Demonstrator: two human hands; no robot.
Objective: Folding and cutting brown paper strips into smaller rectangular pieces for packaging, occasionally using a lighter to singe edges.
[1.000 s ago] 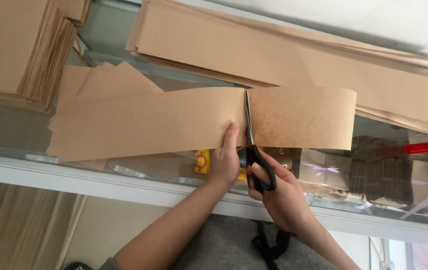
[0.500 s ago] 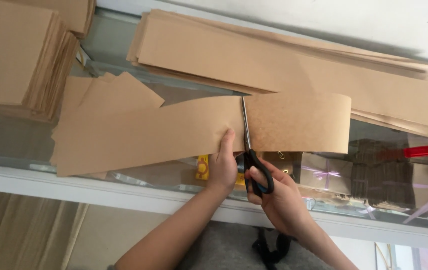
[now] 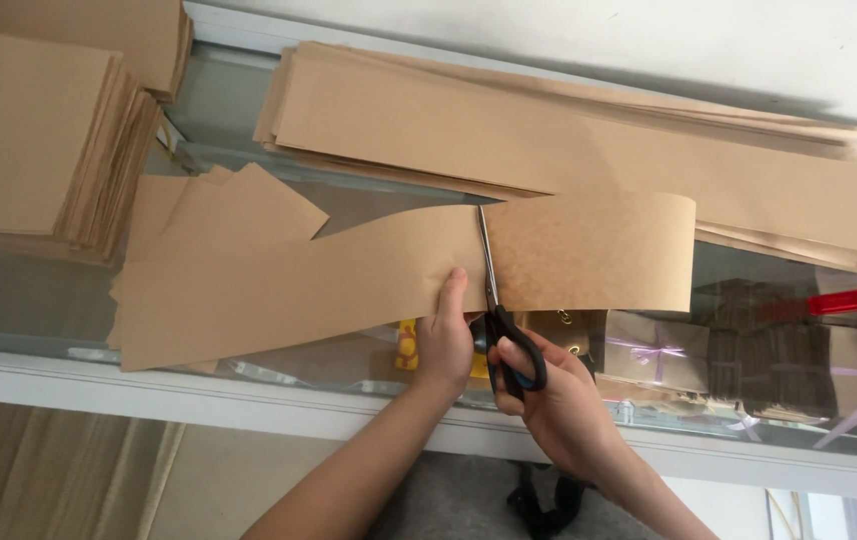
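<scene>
Left hand (image 3: 445,345) fingers pinching a long matte brown paper strip (image 3: 348,280), right hand (image 3: 558,400) fingers through black-handled scissors (image 3: 496,300).

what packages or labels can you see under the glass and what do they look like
Wrapped box: under the glass, right of the right hand; brown paper, pale lilac ribbon bow.
Dark brown stack: under the glass, further right; ridged, blocky.
Yellow pack: under the glass by the left hand; small, mostly hidden.
No signs or screens.
</scene>
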